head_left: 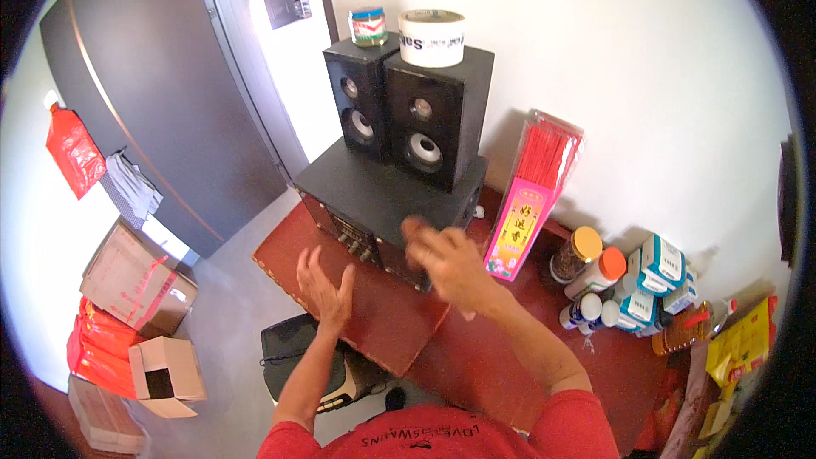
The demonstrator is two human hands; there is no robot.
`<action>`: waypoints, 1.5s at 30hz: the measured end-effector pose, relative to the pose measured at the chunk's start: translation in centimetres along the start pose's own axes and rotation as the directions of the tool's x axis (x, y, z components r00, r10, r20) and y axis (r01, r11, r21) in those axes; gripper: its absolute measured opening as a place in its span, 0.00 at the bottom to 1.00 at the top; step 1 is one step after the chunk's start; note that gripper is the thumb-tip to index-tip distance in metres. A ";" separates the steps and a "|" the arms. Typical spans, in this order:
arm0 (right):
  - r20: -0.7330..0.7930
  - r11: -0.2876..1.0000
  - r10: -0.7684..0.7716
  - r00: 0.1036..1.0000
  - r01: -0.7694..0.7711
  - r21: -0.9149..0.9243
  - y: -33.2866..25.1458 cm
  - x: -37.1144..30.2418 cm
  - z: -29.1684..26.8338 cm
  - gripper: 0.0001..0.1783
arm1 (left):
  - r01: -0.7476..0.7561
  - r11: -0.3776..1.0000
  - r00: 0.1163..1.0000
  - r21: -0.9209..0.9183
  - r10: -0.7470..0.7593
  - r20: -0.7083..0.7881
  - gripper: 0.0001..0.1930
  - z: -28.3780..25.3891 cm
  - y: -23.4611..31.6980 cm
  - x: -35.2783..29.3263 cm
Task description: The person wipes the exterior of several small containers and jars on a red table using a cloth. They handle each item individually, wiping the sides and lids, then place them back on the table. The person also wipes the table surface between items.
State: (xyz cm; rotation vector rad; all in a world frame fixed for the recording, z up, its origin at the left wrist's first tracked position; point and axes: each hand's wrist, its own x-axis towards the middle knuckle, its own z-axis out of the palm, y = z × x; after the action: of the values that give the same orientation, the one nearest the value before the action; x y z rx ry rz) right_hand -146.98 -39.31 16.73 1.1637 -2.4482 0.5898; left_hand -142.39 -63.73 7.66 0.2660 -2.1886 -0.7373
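Note:
My left hand (326, 291) is raised above the red tabletop (398, 321), fingers apart and nothing in them. Motion smears the fingers of my right hand (449, 265), so whether they hold anything is unclear. It hovers by the front right corner of a wide black audio box (374, 183) with knobs along its front. Two black speakers (438, 123) stand side by side on that box. On top of them sit a wide roll of tape (432, 41) and a small glass jar (368, 27) with a blue lid.
A pink pack of red incense sticks (531, 195) leans against the wall. To its right are a yellow-lidded jar (576, 255), an orange-lidded jar (597, 274) and blue-white boxes (642, 293). Cardboard boxes (136, 280) lie on the left floor. A dark stool-like object (297, 357) stands below the table edge.

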 end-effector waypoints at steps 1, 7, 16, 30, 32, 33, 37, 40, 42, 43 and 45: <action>0.033 0.972 -0.140 0.990 0.131 0.194 0.2 0.4 -0.7 0.21 | -0.098 0.994 0.993 -0.041 0.095 -0.070 0.35 -0.5 2.4 2.8; -0.132 0.993 0.061 0.989 -0.074 -0.097 2.9 2.2 -0.7 0.17 | -0.239 0.879 0.968 -0.412 0.181 -0.174 0.36 0.4 18.1 17.7; 0.219 0.409 0.052 0.974 -0.221 0.885 2.6 -5.5 -4.2 0.19 | 0.075 0.991 0.980 -0.111 -0.053 0.191 0.57 4.4 26.9 26.7; -0.444 0.423 0.810 0.383 0.145 0.895 -0.9 -7.5 -13.4 0.23 | -0.040 0.364 0.897 -0.931 0.423 0.127 0.43 -0.9 27.8 12.5; -0.549 0.548 0.677 0.490 0.163 0.821 -4.1 -5.3 -14.7 0.21 | 0.104 0.312 0.890 -0.944 0.395 0.229 0.44 -1.2 26.6 8.5; -0.601 0.624 0.601 0.527 0.160 0.765 -5.0 -4.7 -14.8 0.20 | 0.147 0.309 0.875 -0.940 0.403 0.269 0.44 -1.6 26.6 6.8; -0.750 0.910 0.399 0.528 -0.130 0.393 -5.7 -4.5 -12.3 0.15 | 0.113 0.503 0.927 -0.857 0.258 0.273 0.39 -2.6 26.2 1.6; -0.584 0.714 0.621 0.522 -0.070 0.696 -4.6 -4.6 -11.8 0.15 | 0.237 0.349 0.901 -0.907 0.269 0.339 0.42 -3.2 24.6 -0.6; -0.346 0.479 0.644 0.682 -0.006 0.878 -3.4 -4.5 -12.2 0.14 | 0.131 0.379 0.857 -0.916 0.422 0.297 0.46 -3.9 22.9 -1.1; -0.158 0.195 0.665 0.730 0.034 0.980 -3.6 -4.4 -12.5 0.13 | 0.040 0.393 0.806 -0.919 0.531 0.262 0.48 -4.4 22.2 -0.9; 0.049 -0.147 0.575 0.817 0.045 0.988 -4.3 -4.7 -12.5 0.11 | -0.055 0.458 0.710 -0.887 0.643 0.288 0.52 -5.3 20.9 -1.1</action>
State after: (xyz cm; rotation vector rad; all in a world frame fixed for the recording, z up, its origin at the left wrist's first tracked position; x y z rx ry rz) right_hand -138.95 -32.41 25.90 0.5060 -1.4026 2.8704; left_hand -136.68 -48.59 21.99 -1.0974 -1.9883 -1.6709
